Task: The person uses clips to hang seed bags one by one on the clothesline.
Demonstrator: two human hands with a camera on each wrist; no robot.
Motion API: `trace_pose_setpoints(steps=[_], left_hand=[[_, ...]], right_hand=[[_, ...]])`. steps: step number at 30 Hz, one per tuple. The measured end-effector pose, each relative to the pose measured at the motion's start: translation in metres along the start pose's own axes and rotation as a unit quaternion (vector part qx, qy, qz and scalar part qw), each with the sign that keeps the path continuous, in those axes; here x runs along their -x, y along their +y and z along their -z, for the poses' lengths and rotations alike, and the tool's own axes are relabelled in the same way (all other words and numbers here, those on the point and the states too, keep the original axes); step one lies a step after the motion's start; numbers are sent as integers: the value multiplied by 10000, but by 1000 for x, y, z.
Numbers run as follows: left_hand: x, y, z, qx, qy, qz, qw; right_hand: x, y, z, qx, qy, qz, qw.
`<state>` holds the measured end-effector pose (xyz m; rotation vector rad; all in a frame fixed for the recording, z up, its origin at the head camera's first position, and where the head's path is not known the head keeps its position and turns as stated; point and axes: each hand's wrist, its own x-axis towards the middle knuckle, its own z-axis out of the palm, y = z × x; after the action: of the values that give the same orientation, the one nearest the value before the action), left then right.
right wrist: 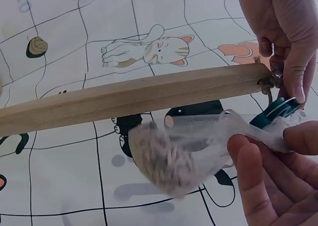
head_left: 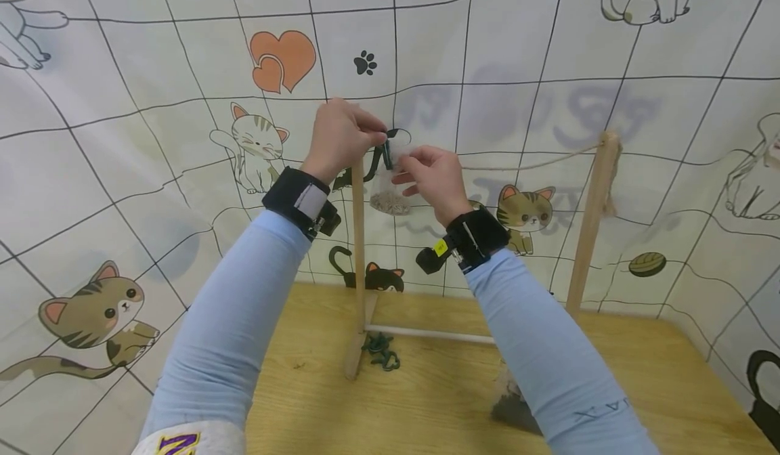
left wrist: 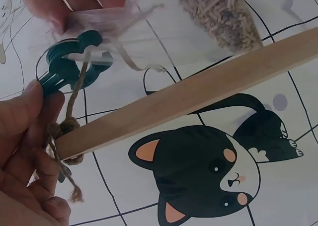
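Observation:
My left hand (head_left: 342, 137) pinches a green plastic clip (left wrist: 69, 69) beside the top of a wooden post (head_left: 358, 238). In the left wrist view, twine (left wrist: 76, 94) knotted round the post's end runs up to the clip. A sheer white mesh bag (right wrist: 208, 129) has its gathered top against the clip, and pale pellets (head_left: 390, 203) fill its bottom. My right hand (head_left: 435, 181) pinches the bag's upper mesh between thumb and fingers. How far the clip bites on mesh and twine cannot be told.
A twine line (head_left: 524, 168) runs to the right-hand post (head_left: 591, 225). A white crossbar (head_left: 426, 334) joins the posts low down. Several green clips (head_left: 380, 353) lie on the wooden table (head_left: 317, 401). Another bag with dark contents (head_left: 512, 411) is partly hidden by my right forearm.

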<state>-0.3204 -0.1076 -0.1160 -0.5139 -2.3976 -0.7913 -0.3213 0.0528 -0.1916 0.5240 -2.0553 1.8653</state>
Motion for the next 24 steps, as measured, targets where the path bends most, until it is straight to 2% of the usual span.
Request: trace_pose_setpoints(steps=[4, 8, 11, 14, 18, 22, 24], left_hand=[[1, 1, 3, -73, -443, 59, 9990], [2, 1, 6, -269, -992, -40, 9947], [3, 1, 6, -371, -1178, -173, 9922], [5, 2, 7, -468, -1275, -290, 9903], [10, 4, 8, -675, -1298, -673, 9870], [20, 5, 13, -683, -1131, -1085, 9853], [27, 4, 15, -586, -928, -1269, 9858]], right_hand=[[1, 0, 1, 9, -31, -20, 10000], [2, 2, 3, 71, -71, -112, 9999], [4, 4, 4, 195, -120, -135, 9996], [6, 6, 5, 330, -200, -95, 9992], [9, 9, 9, 674, -373, -57, 9970], [15, 8, 19, 1348, -656, 113, 9886], [20, 7, 26, 1700, -794, 287, 9818]])
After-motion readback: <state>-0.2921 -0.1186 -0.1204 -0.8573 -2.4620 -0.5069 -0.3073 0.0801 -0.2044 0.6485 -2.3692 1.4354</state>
